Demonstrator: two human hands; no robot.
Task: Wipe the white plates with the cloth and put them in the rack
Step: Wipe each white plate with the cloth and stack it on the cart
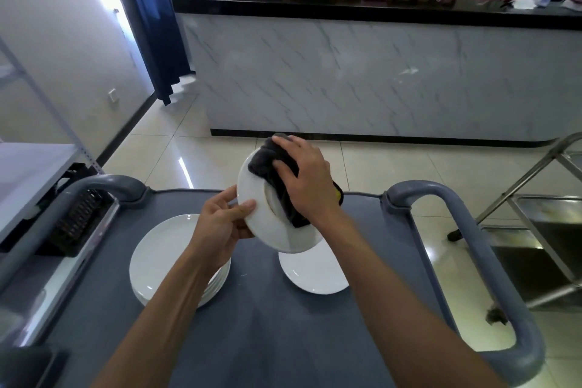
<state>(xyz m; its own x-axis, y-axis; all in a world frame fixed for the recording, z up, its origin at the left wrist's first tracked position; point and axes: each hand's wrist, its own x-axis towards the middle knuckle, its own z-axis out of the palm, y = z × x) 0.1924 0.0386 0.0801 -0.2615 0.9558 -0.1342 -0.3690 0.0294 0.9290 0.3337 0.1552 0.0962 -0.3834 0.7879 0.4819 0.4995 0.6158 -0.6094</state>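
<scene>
left hand (225,224): pinched rim of tilted white plate (267,224), held above cart top (258,324)
right hand (304,178): pressed dark cloth (271,167) on plate
handling: likely rigid, slick, breakable; rim grip safest
cloth: soft

Both my forearms are bare from the bottom edge of the head view up to the wrists, no sleeves showing anywhere. No watch, strap or bracelet on either wrist. No rings on the fingers I can see. My left hand (225,224) and right hand (307,183) are ungloved. Nails look short and plain. No clothing of mine shows.
</scene>
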